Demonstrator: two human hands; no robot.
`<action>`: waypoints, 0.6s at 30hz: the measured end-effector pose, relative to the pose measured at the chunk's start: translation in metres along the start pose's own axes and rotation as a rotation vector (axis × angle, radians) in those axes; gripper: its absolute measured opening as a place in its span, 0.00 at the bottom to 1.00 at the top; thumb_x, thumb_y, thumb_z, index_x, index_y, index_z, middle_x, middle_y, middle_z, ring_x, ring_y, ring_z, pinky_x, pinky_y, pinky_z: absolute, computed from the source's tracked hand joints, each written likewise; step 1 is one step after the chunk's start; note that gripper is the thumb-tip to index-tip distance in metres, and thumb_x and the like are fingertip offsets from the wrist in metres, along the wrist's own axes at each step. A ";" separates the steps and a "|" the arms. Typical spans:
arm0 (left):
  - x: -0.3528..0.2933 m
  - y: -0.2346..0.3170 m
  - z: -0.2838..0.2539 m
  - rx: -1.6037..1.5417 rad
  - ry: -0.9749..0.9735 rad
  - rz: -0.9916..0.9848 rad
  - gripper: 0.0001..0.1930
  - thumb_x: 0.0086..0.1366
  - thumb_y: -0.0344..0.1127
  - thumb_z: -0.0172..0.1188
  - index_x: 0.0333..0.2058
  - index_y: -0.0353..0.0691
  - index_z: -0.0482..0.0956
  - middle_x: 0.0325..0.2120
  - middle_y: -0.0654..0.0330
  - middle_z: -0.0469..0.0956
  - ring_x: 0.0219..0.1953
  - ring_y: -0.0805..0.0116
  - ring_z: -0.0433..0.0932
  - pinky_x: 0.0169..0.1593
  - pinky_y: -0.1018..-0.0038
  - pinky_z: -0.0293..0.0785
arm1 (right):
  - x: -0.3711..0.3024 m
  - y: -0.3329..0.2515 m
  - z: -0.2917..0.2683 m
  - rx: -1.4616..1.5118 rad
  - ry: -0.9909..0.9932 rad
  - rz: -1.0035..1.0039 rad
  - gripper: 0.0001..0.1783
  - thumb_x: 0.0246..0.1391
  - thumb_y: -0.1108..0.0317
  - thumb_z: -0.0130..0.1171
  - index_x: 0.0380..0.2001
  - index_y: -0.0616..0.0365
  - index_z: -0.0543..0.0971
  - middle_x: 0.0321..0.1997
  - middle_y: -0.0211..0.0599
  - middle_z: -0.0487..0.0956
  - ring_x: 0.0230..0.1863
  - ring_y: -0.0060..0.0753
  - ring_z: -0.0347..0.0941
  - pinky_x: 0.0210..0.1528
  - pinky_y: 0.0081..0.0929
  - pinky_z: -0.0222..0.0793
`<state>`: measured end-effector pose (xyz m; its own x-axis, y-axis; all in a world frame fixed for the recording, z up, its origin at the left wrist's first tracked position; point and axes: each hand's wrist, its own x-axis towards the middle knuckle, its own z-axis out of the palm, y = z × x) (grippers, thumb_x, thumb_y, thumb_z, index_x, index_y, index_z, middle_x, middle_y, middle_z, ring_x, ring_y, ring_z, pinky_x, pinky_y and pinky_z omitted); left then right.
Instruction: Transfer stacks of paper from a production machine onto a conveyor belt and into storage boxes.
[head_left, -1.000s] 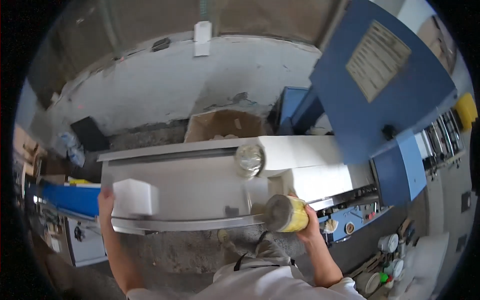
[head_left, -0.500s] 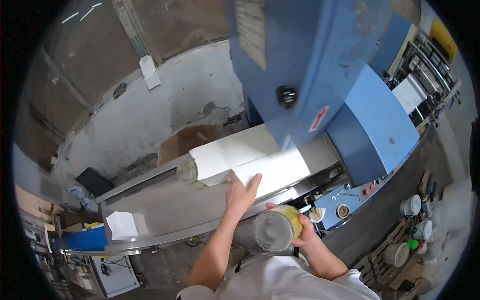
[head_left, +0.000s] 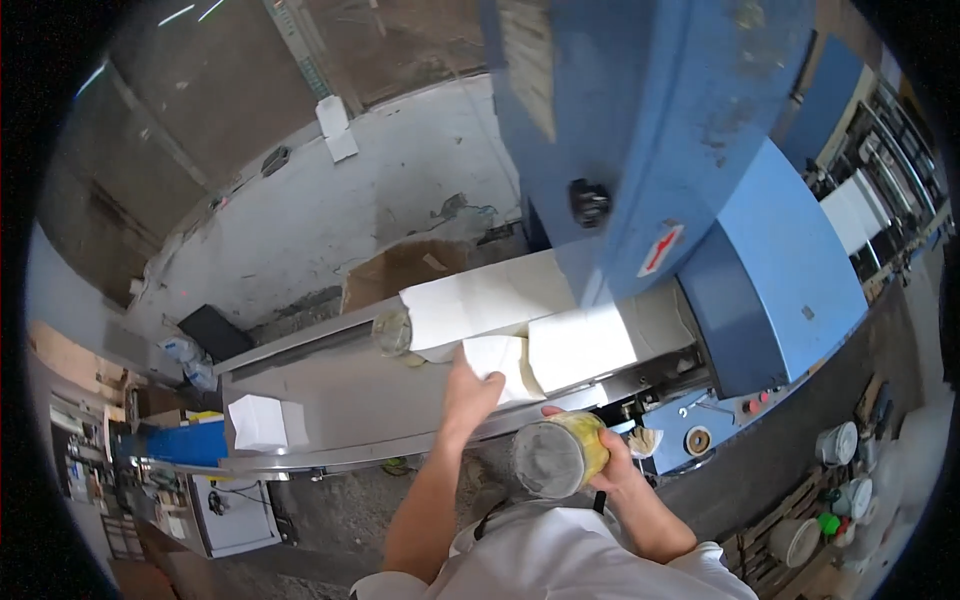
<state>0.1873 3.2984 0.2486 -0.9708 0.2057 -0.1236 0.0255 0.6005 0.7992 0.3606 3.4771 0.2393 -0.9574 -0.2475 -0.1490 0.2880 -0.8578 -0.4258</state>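
My left hand point(head_left: 470, 402) grips a short white stack of paper sheets point(head_left: 496, 362), thumb on the near side, fingers hidden behind it. This stack is pulled apart from a brighter white paper row point(head_left: 582, 345) on its right. Against my body, my right hand point(head_left: 620, 462) is wrapped round a short, thick can-like cylinder point(head_left: 550, 460) with a grey flat end and a yellowish side. A similar cylinder point(head_left: 392, 332) rests at the left end of a longer white paper row point(head_left: 485, 296), farther back on the metal trough point(head_left: 350, 405).
A tall blue machine housing point(head_left: 630, 130) rises over the trough's right part. Beside it are a blue cover point(head_left: 775, 270) and a panel with red buttons point(head_left: 752, 406). One white paper block point(head_left: 257, 423) stands at the trough's left end. Buckets point(head_left: 795, 541) stand on the floor at right.
My left hand has closed on a short stack of paper, parting it from the row on its right. The right hand still holds the cylinder. The view has shifted slightly.
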 end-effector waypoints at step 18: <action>-0.039 -0.225 -0.312 0.550 0.478 0.170 0.20 0.57 0.32 0.57 0.50 0.36 0.74 0.46 0.51 0.77 0.55 0.52 0.71 0.58 0.62 0.65 | 0.075 0.079 0.070 -0.149 0.171 0.046 0.56 0.43 0.36 0.60 0.64 0.68 0.58 0.63 0.49 0.65 0.62 0.44 0.65 0.63 0.40 0.62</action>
<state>0.1453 2.9143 0.2569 -0.9375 0.0477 0.3448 0.1788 0.9158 0.3595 0.3099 3.3592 0.2564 -0.9290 -0.1941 -0.3152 0.3437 -0.7681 -0.5402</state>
